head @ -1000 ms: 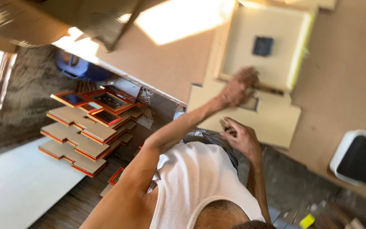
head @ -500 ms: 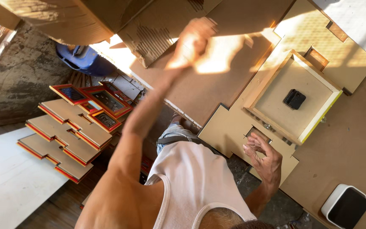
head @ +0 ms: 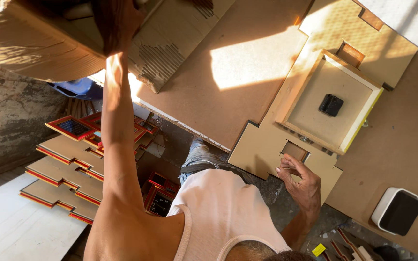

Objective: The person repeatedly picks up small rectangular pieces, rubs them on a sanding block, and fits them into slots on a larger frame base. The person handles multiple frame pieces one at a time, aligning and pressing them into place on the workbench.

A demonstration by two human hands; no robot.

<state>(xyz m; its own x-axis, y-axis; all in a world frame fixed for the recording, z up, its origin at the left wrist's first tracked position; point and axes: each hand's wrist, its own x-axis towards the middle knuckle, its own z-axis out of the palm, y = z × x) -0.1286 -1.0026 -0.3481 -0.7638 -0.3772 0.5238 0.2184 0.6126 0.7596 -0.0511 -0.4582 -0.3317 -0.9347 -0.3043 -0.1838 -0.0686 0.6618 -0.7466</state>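
My left hand (head: pixel 118 23) is raised to the upper left, in shadow at the opening of a big cardboard box (head: pixel 30 46); whether it holds anything is hidden. My right hand (head: pixel 302 186) rests with curled, parted fingers on a stepped fibreboard panel (head: pixel 257 145), just below its small rectangular cut-out (head: pixel 295 151). It holds nothing. On that panel lies a square wooden frame (head: pixel 293 87) with a black clock mechanism (head: pixel 331 105) at its middle.
Stepped red-edged panels (head: pixel 64 181) are stacked at the left, with red picture frames (head: pixel 72 126) above them. A white tub with a dark lid (head: pixel 396 211) sits at the right on the brown worktable (head: pixel 247 96). A blue object (head: pixel 76 88) lies under the box.
My left arm has lifted off the frame on the table and swung up and left to the cardboard box. My right hand has stayed on the stepped panel.
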